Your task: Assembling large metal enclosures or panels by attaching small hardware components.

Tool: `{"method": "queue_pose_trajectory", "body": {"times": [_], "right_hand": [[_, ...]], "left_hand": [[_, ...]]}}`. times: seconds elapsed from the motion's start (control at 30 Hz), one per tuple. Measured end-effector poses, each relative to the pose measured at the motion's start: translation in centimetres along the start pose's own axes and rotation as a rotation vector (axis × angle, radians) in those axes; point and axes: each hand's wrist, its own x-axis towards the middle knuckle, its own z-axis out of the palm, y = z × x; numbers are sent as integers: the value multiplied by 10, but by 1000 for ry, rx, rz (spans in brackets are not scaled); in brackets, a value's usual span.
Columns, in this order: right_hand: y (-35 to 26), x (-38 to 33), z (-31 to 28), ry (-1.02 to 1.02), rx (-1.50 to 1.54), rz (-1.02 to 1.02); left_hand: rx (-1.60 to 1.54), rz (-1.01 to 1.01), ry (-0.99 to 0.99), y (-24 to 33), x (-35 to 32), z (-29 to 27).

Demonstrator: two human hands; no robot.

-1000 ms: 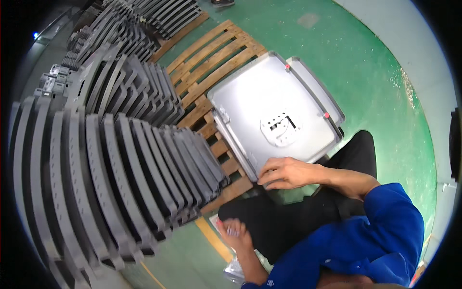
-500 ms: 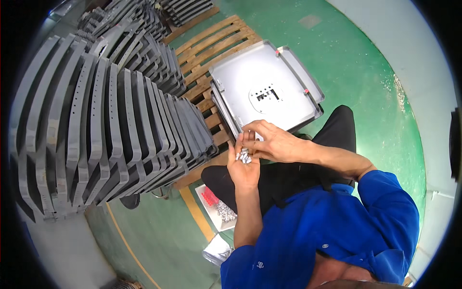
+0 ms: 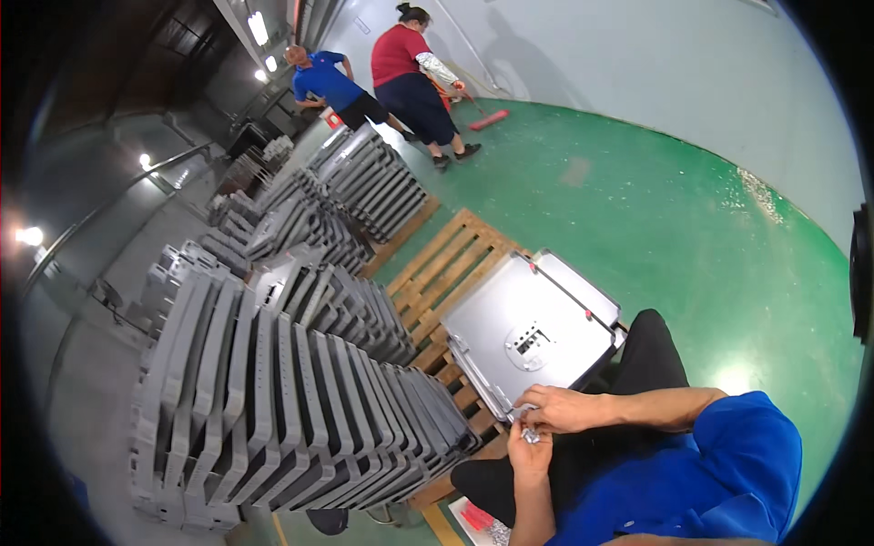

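Small silver metal pieces [image 3: 530, 436] lie in my left hand [image 3: 531, 458], which is cupped palm up in front of my knee. My right hand [image 3: 560, 409] reaches across from the right, its bent fingertips pressed together at the left hand's fingers. Whatever may be between those right fingertips is too small to make out. Just beyond both hands is a pale grey metal panel [image 3: 487, 318] with raised edges, a cut-out plate in its middle and a thin bar with two red bits along its right side. It lies flat on further panels.
Nested grey metal frames [image 3: 300, 400] stand in long rows at left. A wooden pallet [image 3: 446, 250] lies under the panels. Beside my leg sits a white tray [image 3: 462, 511] with red and silver bits. Far off, one person sweeps with a red broom [image 3: 490, 119]; another person [image 3: 332, 86] stands near.
The view has swung up and leftward, bringing two people and the far room into sight. My right fingers have closed in on the left hand, which still holds the silver pieces.
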Motion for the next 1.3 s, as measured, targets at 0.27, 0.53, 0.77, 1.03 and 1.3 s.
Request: {"method": "queue_pose_trajectory", "body": {"times": [0.27,0.53,0.77,1.03,1.3], "right_hand": [[-4,-16,10,229,215,165],[49,-26,41,276,612,715],[82,-18,59,178,679,910],[102,0,91,237,809,999],[156,7,122,254,514,1039]], "left_hand": [[-51,-219,-34,4,-2,-24],[330,-61,247,26,20,-47],[318,-19,225,77,69,-88],[276,71,214,119,90,-95],[501,138,386,120,116,-124]]}}
